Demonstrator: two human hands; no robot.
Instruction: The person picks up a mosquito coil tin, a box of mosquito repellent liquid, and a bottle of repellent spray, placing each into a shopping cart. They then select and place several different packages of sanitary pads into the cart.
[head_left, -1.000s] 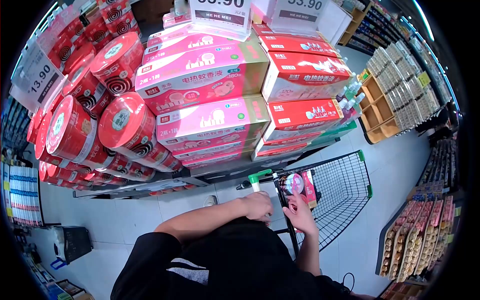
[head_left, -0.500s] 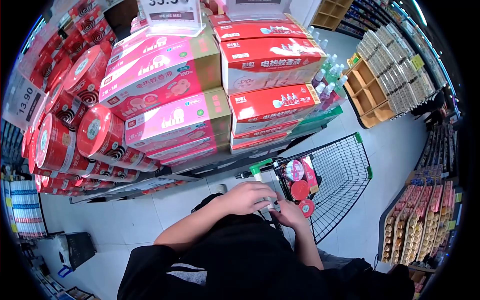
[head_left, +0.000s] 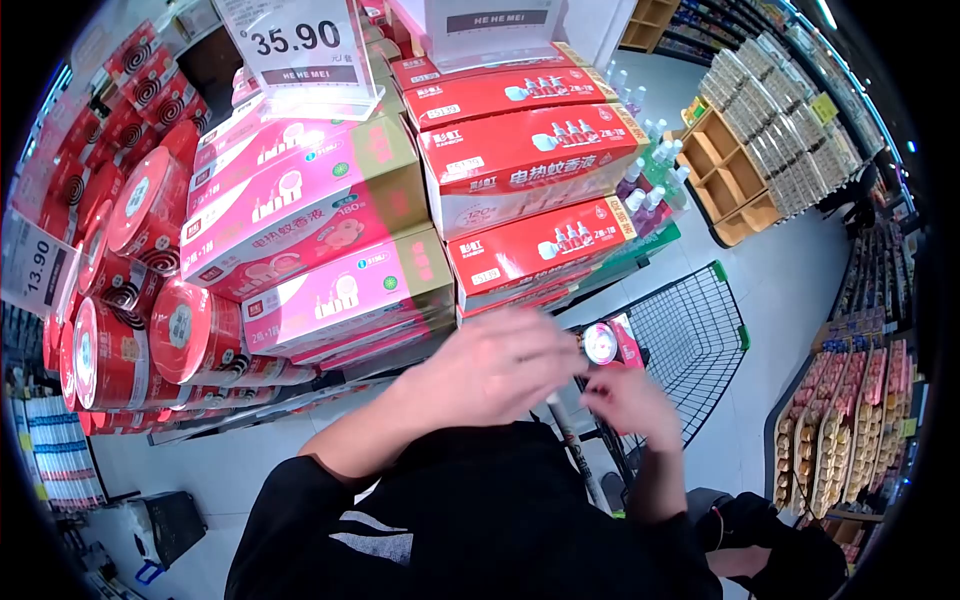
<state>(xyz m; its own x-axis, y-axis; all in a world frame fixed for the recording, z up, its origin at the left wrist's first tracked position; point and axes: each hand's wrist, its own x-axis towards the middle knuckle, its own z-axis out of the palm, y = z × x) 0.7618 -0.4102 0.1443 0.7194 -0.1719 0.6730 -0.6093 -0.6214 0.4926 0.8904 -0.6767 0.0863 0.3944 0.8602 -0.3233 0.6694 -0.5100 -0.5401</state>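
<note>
My left hand (head_left: 505, 365) is raised in front of my chest, blurred, its fingers loosely bent and pointing right; nothing shows in it. Close to its fingertips is my right hand (head_left: 632, 402), with bent, parted fingers and no visible object in them. Both are above the handle end of a wire shopping cart (head_left: 695, 330), whose handle they partly cover. A round pink-and-white container (head_left: 600, 344) and a pink box (head_left: 626, 342) sit in the cart; my right hand hides things below them.
Ahead are stacked pink boxes (head_left: 300, 225) and red boxes (head_left: 530, 150), with red round tubs (head_left: 195, 330) at left. Price signs (head_left: 300, 45) stand on top. A wooden rack (head_left: 720, 170) and packaged goods (head_left: 835, 440) are at right. Part of a person in dark clothing (head_left: 800, 550) shows at lower right.
Both hands have lifted off the cart handle area; my left hand is higher and nearer the camera, my right hand further right. The view has shifted, showing the 35.90 sign more fully.
</note>
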